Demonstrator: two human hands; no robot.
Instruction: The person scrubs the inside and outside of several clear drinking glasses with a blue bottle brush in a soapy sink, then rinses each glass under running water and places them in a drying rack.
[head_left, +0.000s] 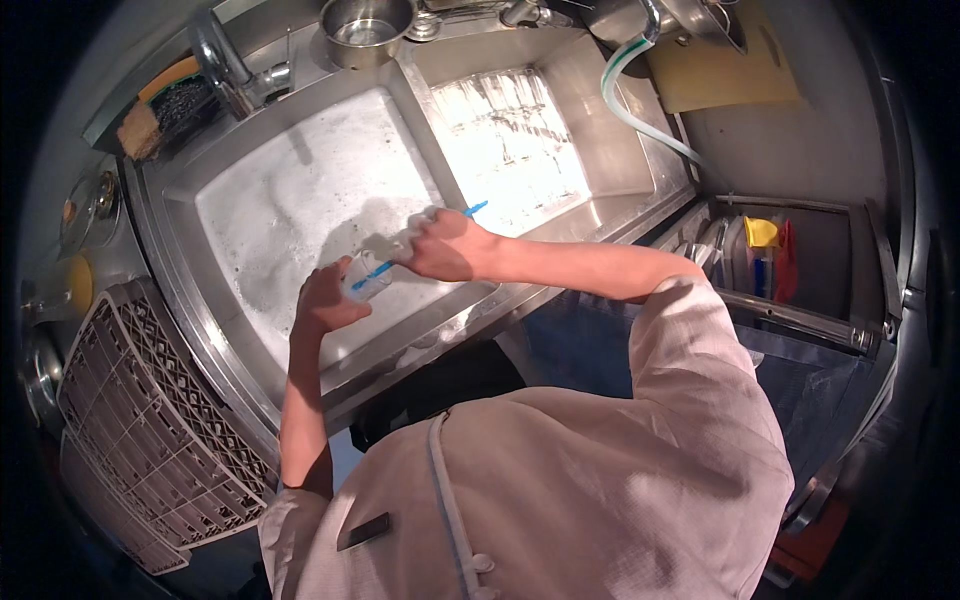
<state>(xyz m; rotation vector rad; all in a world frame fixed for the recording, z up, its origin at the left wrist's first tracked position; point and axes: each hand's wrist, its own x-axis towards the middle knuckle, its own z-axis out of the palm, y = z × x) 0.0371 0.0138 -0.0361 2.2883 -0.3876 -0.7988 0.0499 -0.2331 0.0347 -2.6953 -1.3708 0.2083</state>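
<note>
Over the left sink basin (225, 180), full of white suds, my left hand (324, 300) grips a small clear glass (384, 279) tilted on its side. My right hand (448, 246) is closed around a thin blue stick-like tool (478, 208), possibly a bottle brush. Its upper end sticks out past the knuckles, and the lower end reaches to the glass, apparently inside it. White foam clings to the right fingers. The middle of the blue tool is hidden by the right hand.
To the right lies a second basin (510, 150) with brightly lit water. A chrome faucet (221, 60) and a steel pot (367, 34) stand along the back. A plastic dish rack (161, 420) leans at left. A clear hose (626, 112) hangs at right.
</note>
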